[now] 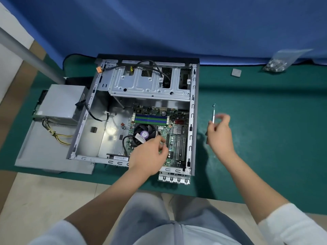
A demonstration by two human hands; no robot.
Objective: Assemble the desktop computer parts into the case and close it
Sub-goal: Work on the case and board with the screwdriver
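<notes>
Green motherboard (159, 131) already sits in the open case (192, 121), so I judge I'm fixing the cooler fan (144, 134): my left hand (150, 154) pinches beside it, my right hand (219, 133) grips a thin screwdriver (213, 114) over the mat (265, 129), which must come across next.

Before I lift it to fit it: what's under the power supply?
The power supply rests on the grey side panel, its yellow cables trailing out. The panel beneath it is covered.

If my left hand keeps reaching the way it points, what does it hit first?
Probably the motherboard just right of the CPU fan; the left hand hovers over it inside the case, though depth is unclear.
</notes>
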